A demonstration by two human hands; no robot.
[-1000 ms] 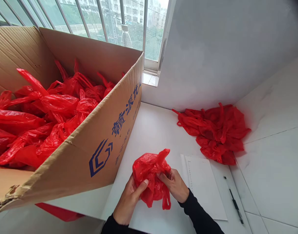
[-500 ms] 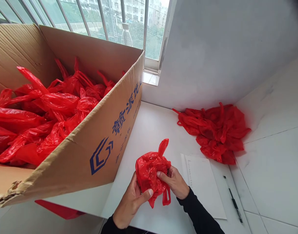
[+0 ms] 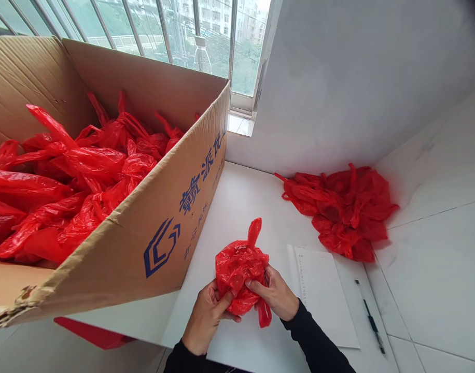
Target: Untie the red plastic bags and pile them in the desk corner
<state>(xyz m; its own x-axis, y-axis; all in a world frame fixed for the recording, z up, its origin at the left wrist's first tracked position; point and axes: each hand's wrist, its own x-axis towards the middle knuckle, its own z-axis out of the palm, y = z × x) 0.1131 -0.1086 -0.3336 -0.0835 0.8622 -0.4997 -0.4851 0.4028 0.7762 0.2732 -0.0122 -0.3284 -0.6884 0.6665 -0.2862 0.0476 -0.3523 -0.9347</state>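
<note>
A: What's the surface?
B: White tabletop [image 3: 237, 202], smooth, set in a corner where a plain grey wall [image 3: 338, 77] meets white tiles [image 3: 443, 259] with faint veining.
A: Hands?
B: Left hand [image 3: 204, 316] curled round the lower left of a red bag [image 3: 241, 269], thumb on its front. Right hand [image 3: 278, 292] pinches the right side, thumb against fingers. Both partly closed.
A: Bag?
B: Over the tabletop, between the hands. Thin glossy plastic, crumpled into a rounded bundle, one strip up, one loop down. Can't tell if it touches the top.
A: Around it?
B: White paper [image 3: 326, 300] flat to the right, slim dark pen [image 3: 373, 322] past that. Left: brown cardboard box [image 3: 128, 259], frayed rim, blue print, shiny red bundles [image 3: 93, 160] inside.
A: Far end?
B: Limp red heap [image 3: 338, 207] against the wall. Barred window [image 3: 245, 62] behind the box, clear bottle [image 3: 201, 59] there, base hidden.
</note>
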